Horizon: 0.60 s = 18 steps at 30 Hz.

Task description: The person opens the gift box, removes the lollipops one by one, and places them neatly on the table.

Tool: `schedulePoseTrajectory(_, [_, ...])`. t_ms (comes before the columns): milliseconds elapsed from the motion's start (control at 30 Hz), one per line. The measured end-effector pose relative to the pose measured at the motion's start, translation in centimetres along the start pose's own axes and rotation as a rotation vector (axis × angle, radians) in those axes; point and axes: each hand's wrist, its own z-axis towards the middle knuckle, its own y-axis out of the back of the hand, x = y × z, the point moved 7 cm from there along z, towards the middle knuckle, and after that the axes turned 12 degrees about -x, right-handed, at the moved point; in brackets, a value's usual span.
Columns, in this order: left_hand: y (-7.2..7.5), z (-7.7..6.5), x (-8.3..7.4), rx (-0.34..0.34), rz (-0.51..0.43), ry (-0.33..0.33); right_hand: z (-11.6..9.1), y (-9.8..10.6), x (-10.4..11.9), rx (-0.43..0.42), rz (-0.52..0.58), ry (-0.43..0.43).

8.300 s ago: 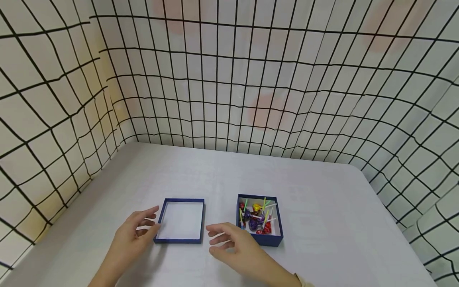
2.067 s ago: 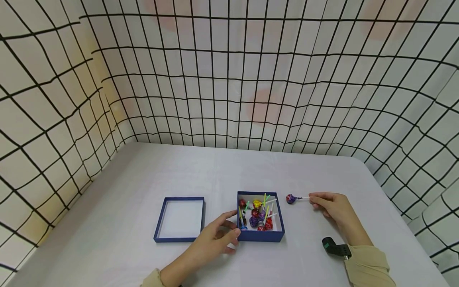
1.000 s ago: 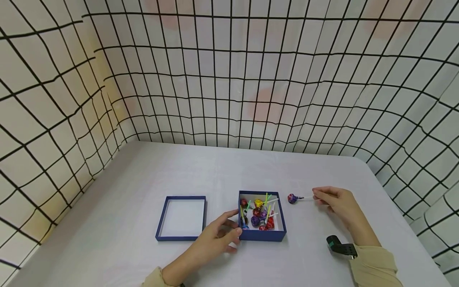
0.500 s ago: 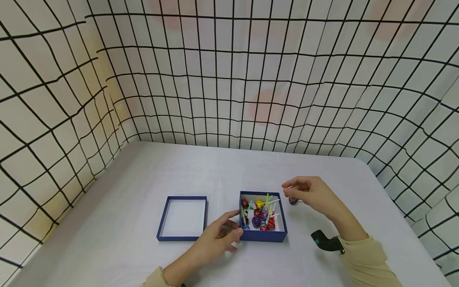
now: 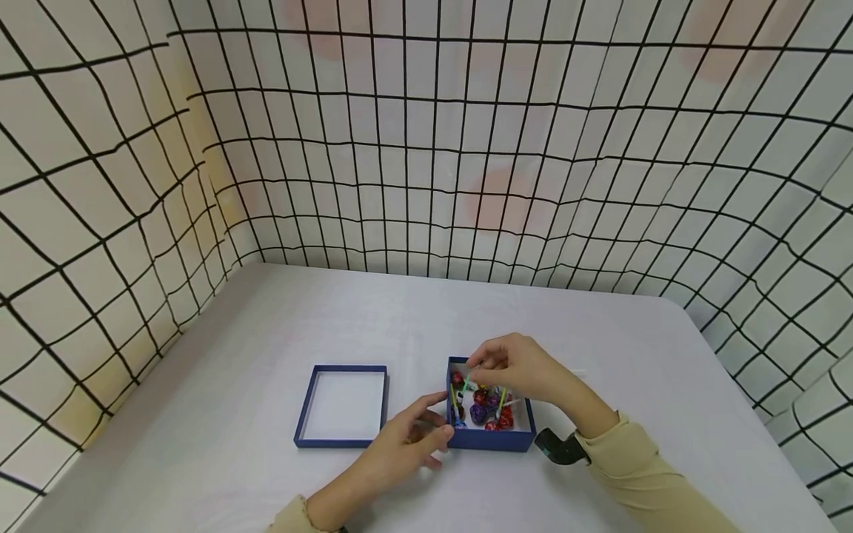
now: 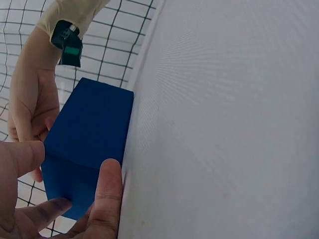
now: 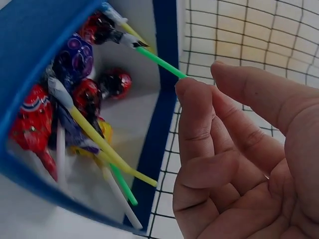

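In the head view, a blue box [image 5: 492, 440] with a white inside holds several wrapped lollipops [image 5: 480, 412]. My left hand [image 5: 400, 446] touches the near left corner of the box with its fingertips, which lie along the blue sides in the left wrist view. My right hand [image 5: 516, 366] is over the back of the box. In the right wrist view, its index fingertip [image 7: 193, 92] meets the end of a green lollipop stick [image 7: 162, 62], while the thumb is apart from it. A white stick [image 5: 576, 372] shows on the table beyond the right wrist, its candy end hidden.
A shallow blue lid [image 5: 346, 403], white inside, lies left of the box. The white-covered table [image 5: 400, 318] is bordered by black-gridded white walls [image 5: 426, 148]. A black wrist device [image 5: 560, 448] hangs at the right sleeve, close to the box's right side.
My right hand set a purple-red lollipop down right of the box, let go of it and moved left over the box. The left hand earlier came from beside the lid to the box corner.
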Motion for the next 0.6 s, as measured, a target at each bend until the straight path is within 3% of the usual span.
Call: schedulePoseTrajectory(600, [0.0, 0.1, 0.2, 0.009, 0.013, -0.005, 0.4, -1.2, -0.7, -0.005, -0.022, 0.004])
